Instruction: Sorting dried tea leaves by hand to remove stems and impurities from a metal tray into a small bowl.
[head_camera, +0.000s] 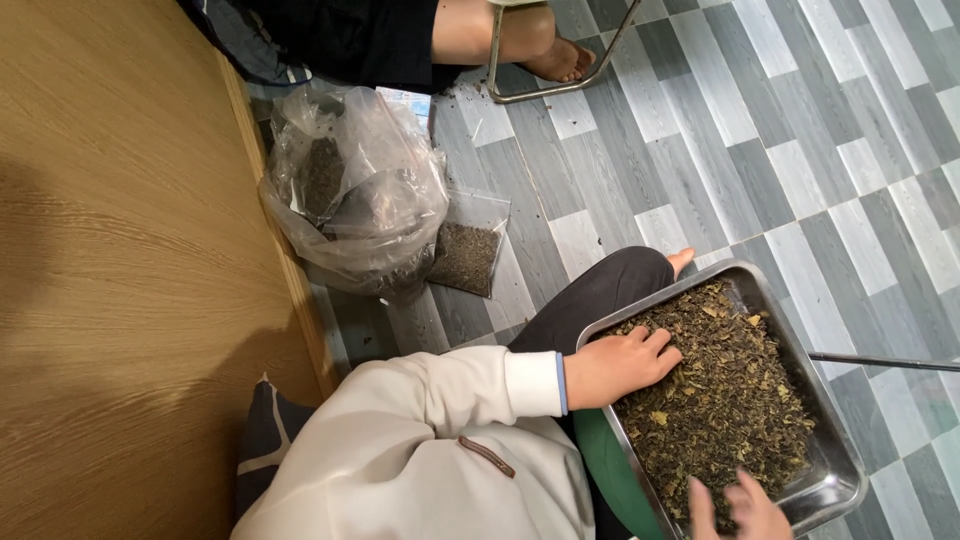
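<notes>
A steel tray (838, 478) filled with dark dried leaves (725, 400) rests on my lap. My left hand (622, 365), in a white sleeve, lies palm down at the tray's left edge, its fingers bent into the leaves. At the bottom of the frame my right hand (738, 505) is partly cut off. Its fingers are spread over the near end of the leaf pile, and it holds nothing that I can see.
A wooden surface (120, 250) fills the left. Beside it on the grey plank floor (800, 130) stand a large clear plastic bag (355, 190) with leaves and a small flat bag (467, 255). Another person's bare foot (560, 60) and chair legs (545, 92) are at the top.
</notes>
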